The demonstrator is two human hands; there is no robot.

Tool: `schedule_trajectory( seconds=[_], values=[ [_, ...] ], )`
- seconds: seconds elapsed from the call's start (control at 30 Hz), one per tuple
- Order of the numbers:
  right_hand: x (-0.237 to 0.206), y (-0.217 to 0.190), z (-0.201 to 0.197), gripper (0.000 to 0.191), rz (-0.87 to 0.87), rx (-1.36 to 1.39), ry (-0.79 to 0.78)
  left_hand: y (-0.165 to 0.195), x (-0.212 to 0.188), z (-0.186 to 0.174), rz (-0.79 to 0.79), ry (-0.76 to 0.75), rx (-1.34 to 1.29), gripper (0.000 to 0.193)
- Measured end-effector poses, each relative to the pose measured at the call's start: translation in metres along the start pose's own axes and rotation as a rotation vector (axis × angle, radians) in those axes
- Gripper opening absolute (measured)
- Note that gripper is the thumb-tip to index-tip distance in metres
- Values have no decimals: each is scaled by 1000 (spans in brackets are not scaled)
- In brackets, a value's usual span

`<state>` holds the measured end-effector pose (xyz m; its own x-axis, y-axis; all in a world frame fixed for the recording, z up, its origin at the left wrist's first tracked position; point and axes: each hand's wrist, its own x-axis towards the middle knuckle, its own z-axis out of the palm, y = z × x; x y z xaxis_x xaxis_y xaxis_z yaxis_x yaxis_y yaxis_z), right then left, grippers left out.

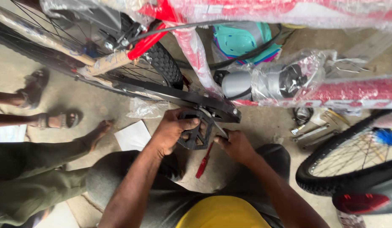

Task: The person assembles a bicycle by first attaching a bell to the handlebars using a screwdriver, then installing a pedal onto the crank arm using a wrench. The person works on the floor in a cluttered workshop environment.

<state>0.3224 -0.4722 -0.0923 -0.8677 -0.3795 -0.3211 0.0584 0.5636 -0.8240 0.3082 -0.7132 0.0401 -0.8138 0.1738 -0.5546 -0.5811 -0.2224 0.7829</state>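
My left hand (pixel 172 131) grips a black bicycle pedal (pixel 196 134) that sits at the end of the black crank arm (pixel 179 96). My right hand (pixel 236 145) is closed on a metal wrench (pixel 219 128) set where the pedal meets the crank. The bicycle is upside down, and its red frame (pixel 352 90) is wrapped in clear plastic. A red-handled screwdriver (pixel 204 161) lies on the concrete floor between my knees, just below the pedal.
A knobby wheel (pixel 164 63) stands at upper left and another wheel (pixel 331 166) at right. Metal tools (pixel 312 133) lie on the floor at right. A white paper (pixel 133 136) lies left of my hand. Another person's sandalled feet (pixel 56 120) and green-trousered leg (pixel 31 166) are at left.
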Motion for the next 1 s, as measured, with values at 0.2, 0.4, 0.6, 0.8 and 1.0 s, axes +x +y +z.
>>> schedule_trajectory(
  seconds=[0.2, 0.4, 0.6, 0.8, 1.0],
  values=[
    [14, 10, 26, 17, -108, 4, 218, -4, -8, 13, -7, 19, -139, 21],
    [82, -71, 142, 23, -594, 1865, -398, -8, -3, 5, -39, 22, -185, 18],
    [85, -53, 149, 18, -400, 753, 153, -8, 6, -6, -22, -93, -197, 19],
    [-19, 26, 46, 20, -206, 145, 270, -11, 5, 1, 32, -119, -179, 18],
    [-85, -27, -80, 26, -292, -415, 395, -9, 13, -2, 18, -129, -110, 17]
  ],
)
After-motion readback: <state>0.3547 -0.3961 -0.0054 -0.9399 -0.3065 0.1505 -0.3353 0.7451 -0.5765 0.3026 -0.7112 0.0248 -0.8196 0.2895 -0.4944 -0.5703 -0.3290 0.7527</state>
